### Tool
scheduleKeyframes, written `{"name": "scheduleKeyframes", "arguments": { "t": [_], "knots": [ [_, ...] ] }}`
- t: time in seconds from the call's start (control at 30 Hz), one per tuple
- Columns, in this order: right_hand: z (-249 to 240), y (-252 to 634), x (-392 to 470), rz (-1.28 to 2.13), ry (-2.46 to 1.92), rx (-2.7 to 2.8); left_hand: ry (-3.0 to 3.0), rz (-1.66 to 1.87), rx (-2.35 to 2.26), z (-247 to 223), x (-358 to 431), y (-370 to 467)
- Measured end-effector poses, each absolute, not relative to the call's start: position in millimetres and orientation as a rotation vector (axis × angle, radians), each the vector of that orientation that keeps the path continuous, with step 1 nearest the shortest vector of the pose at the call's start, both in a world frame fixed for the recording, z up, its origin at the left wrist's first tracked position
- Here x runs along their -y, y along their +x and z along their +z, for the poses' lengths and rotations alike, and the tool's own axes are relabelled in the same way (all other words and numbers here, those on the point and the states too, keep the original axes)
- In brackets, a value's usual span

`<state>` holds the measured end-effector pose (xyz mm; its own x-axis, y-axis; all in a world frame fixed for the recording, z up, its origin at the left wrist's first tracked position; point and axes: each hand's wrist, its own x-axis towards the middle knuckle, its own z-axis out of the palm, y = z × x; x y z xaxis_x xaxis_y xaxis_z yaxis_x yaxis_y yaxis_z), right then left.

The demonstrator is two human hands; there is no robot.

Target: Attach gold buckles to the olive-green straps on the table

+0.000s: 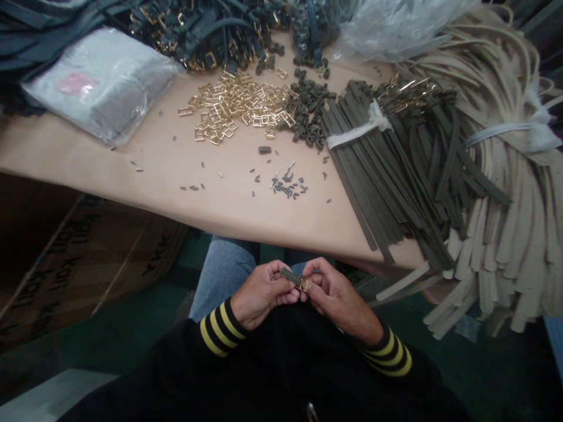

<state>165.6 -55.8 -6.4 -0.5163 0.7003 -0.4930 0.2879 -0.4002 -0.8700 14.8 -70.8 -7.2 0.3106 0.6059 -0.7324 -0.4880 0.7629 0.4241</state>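
Over my lap, just off the table's front edge, my left hand (266, 290) is closed on a short dark olive strap (290, 276). A small gold buckle (303, 285) sits at the strap's right end. My right hand (336, 296) has its fingers closed round the buckle. Further back on the table (246, 217) lie a pile of gold buckles (246, 105), a heap of small dark loops (310, 105) and a scatter of tiny dark pieces (288, 186).
A tied bundle of olive straps (365, 158) lies right of the loops, with long beige straps (519, 193) hanging over the edge beyond. A plastic-wrapped packet (103, 82) and dark blue straps (44, 29) are back left. A cardboard box (88, 252) stands below left.
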Motion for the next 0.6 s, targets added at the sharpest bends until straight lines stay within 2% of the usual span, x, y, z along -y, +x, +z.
{"name": "scheduleKeyframes", "arguments": {
  "t": [0.23, 0.6],
  "knots": [
    [3.4, 164.3, 52.4, 1.892, -1.305, 1.660, 0.350, 0.769, -1.140, -9.9, 70.7, 14.8],
    [-1.6, 160.1, 53.2, 1.590, -1.524, 1.807, 0.553, 0.723, -1.118, -3.2, 71.6, 12.4]
  ]
}}
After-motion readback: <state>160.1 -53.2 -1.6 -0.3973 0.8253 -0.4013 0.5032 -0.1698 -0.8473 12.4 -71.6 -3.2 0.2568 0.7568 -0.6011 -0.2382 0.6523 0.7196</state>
